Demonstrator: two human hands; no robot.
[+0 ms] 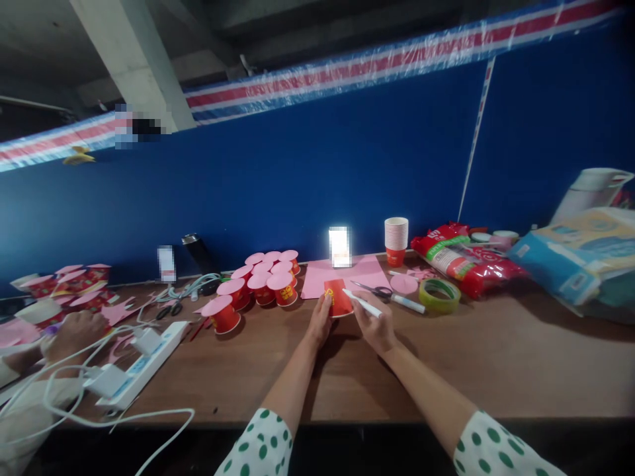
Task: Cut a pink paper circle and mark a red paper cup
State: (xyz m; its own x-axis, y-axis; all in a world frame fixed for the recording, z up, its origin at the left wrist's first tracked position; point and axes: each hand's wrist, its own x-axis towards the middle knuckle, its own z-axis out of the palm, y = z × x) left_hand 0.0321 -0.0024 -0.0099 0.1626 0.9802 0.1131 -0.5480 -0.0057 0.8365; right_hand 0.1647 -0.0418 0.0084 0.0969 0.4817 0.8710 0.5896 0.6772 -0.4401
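My left hand (321, 320) grips the left side of a red paper cup (340, 297) with a yellow print, held just above the table. In my right hand (377, 325) is a white marker pen (363, 303), its tip close to the cup's right side; whether it touches I cannot tell. Behind the cup lies a pink paper sheet (317, 276). To the right are scissors (374, 289), a second white marker (408, 304), a pink paper disc (403, 284) and a roll of yellow-green tape (439, 295).
Several red cups topped with pink discs (265, 281) stand left of my hands. A cup stack (396, 241) and red plastic bags (464, 261) are at the back right. A power strip (143, 367) with white cables lies left, beside another person's hand (82, 334).
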